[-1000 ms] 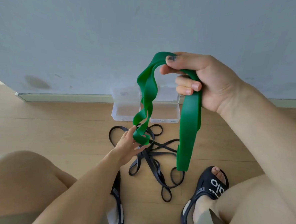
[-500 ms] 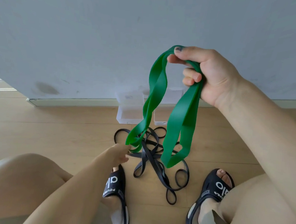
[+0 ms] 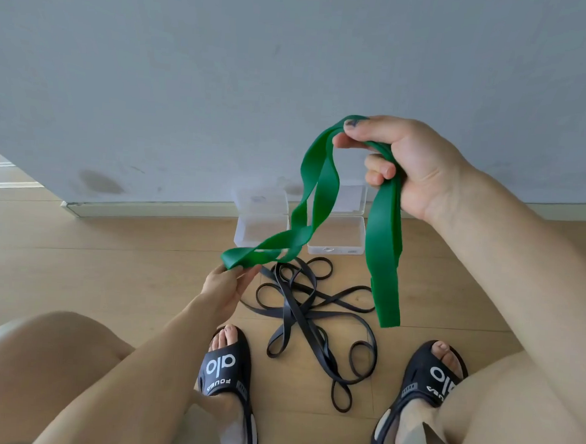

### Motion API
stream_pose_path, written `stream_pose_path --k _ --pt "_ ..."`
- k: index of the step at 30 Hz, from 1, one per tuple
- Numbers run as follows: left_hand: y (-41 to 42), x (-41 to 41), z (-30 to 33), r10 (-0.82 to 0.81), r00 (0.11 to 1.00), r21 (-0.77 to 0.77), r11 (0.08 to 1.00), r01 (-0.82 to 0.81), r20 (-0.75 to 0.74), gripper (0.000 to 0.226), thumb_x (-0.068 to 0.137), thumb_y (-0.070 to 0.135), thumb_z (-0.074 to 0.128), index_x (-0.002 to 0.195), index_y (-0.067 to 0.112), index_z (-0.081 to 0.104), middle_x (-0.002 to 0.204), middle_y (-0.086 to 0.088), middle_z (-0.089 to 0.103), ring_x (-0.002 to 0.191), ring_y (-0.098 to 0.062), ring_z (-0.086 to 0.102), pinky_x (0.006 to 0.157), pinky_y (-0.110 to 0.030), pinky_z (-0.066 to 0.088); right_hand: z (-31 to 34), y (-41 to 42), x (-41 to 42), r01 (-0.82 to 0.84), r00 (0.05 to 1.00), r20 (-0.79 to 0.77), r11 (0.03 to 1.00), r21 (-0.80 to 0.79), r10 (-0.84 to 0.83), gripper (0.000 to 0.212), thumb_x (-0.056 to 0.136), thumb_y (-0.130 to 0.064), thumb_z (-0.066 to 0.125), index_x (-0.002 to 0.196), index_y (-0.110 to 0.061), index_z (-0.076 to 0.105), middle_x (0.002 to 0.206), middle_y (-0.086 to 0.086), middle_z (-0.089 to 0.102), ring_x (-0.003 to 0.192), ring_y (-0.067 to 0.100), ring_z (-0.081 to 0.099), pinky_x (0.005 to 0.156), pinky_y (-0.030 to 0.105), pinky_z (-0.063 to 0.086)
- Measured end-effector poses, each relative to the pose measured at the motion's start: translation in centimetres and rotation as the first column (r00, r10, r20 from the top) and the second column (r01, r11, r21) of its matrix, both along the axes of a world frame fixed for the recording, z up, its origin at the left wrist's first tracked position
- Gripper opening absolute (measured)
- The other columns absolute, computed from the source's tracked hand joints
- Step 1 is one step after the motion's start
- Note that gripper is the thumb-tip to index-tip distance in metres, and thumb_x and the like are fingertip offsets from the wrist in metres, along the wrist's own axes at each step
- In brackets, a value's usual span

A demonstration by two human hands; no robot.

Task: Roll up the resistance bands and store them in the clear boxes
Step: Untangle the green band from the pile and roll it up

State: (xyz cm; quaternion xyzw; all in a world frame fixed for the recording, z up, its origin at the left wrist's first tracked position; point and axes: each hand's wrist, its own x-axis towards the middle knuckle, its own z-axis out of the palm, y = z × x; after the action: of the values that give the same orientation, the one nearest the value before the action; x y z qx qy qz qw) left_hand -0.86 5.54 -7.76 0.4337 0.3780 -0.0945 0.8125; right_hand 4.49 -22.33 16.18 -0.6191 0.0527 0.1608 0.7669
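Observation:
A wide green resistance band hangs in the air between both hands. My right hand grips its top, held high in front of the wall, and one flat doubled length drops straight down from it. My left hand pinches the band's lower twisted end, low and to the left. On the floor under it lies a tangle of thin black resistance bands. Two clear boxes stand open against the wall: the left box and the right box, both partly hidden behind the green band.
I sit with both knees apart and black slides on my feet, the left slide and the right slide flanking the black bands. A grey wall with a white baseboard rises behind the boxes. The floor is light wood.
My left hand has drawn the band's lower end out to the left and slightly up. The hanging loop under my right hand has straightened into a flat strip.

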Motion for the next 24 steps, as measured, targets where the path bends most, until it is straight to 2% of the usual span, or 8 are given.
stream_pose_path --k 3,7,12,13,15,18,21,24 --pt "-0.3 1.5 2.3 0.004 0.997 -0.083 0.997 0.002 0.081 0.033 0.107 -0.006 0.04 0.138 -0.005 0.05 0.128 -0.024 0.061 0.103 -0.026 0.074 0.075 -0.026 0.064 -0.3 0.1 0.0 -0.002 1.0 -0.001 0.998 -0.057 0.002 0.004 0.094 -0.015 0.067 0.091 -0.014 0.07 0.093 0.003 0.078 0.041 0.007 0.03 0.047 0.02 0.033" --pt "0.1 3.9 5.8 0.0 0.978 -0.073 0.997 0.015 0.209 0.029 0.106 -0.007 0.041 0.131 -0.004 0.055 0.128 -0.025 0.063 0.102 -0.025 0.076 0.085 -0.028 0.062 -0.4 0.1 0.2 0.001 1.0 -0.003 0.997 -0.075 -0.002 0.007 0.094 -0.016 0.068 0.099 -0.012 0.07 0.095 0.003 0.078 0.042 0.008 0.031 0.047 0.02 0.034" --pt "2.1 5.0 8.1 -0.372 0.903 0.305 0.904 0.3 0.215 0.027 0.103 -0.004 0.051 0.126 0.002 0.064 0.125 -0.015 0.071 0.117 -0.024 0.07 0.099 -0.029 0.058 -0.3 0.4 0.0 -0.019 1.0 0.001 0.994 -0.107 0.019 0.006 0.093 -0.016 0.069 0.097 -0.012 0.071 0.091 0.003 0.079 0.041 0.009 0.031 0.047 0.02 0.035" --pt "2.6 5.2 8.2 -0.528 0.838 0.484 0.774 0.409 0.136 0.026 0.1 -0.001 0.058 0.124 0.006 0.067 0.123 -0.011 0.073 0.118 -0.025 0.068 0.102 -0.033 0.056 -0.3 0.4 -0.1 -0.025 1.0 -0.002 0.993 -0.112 0.025 0.006 0.093 -0.016 0.069 0.096 -0.011 0.071 0.091 0.003 0.079 0.041 0.008 0.032 0.047 0.02 0.035" --pt "3.4 5.6 8.4 -0.736 0.657 0.784 0.309 0.538 -0.161 0.023 0.093 0.005 0.066 0.114 0.012 0.074 0.116 -0.005 0.075 0.115 -0.024 0.066 0.104 -0.036 0.051 -0.3 0.5 -0.3 -0.042 0.999 0.0 0.99 -0.131 0.043 0.006 0.093 -0.015 0.069 0.096 -0.011 0.072 0.091 0.003 0.079 0.041 0.008 0.033 0.046 0.02 0.036" --pt "3.8 5.7 9.5 -0.742 0.434 0.826 -0.284 0.487 -0.511 0.033 0.091 -0.003 0.05 0.098 0.017 0.075 0.116 -0.001 0.07 0.11 -0.024 0.062 0.094 -0.027 0.043 -0.1 0.4 -0.3 -0.05 0.998 0.026 0.986 -0.159 0.055 0.006 0.093 -0.015 0.07 0.096 -0.011 0.073 0.094 0.004 0.08 0.041 0.008 0.035 0.047 0.02 0.036" --pt "4.5 5.8 10.0 -0.679 0.34 0.732 -0.443 0.517 -0.651 0.032 0.091 0.007 0.046 0.076 0.018 0.072 0.128 0.003 0.064 0.109 -0.025 0.063 0.097 -0.034 0.049 0.2 -0.1 -0.1 -0.036 0.998 0.04 0.987 -0.157 0.043 0.004 0.092 -0.016 0.07 0.092 -0.014 0.074 0.095 0.004 0.08 0.042 0.008 0.034 0.047 0.02 0.035" --pt "5.8 6.4 9.7 -0.561 0.371 0.665 -0.527 0.529 -0.74 0.034 0.098 0.028 0.048 0.078 0.009 0.067 0.125 -0.009 0.062 0.103 -0.031 0.064 0.093 -0.046 0.052 0.2 -0.4 -0.1 -0.042 0.998 0.045 0.983 -0.181 0.051 0.007 0.092 -0.015 0.069 0.096 -0.011 0.074 0.094 0.005 0.08 0.041 0.008 0.035 0.049 0.021 0.035"
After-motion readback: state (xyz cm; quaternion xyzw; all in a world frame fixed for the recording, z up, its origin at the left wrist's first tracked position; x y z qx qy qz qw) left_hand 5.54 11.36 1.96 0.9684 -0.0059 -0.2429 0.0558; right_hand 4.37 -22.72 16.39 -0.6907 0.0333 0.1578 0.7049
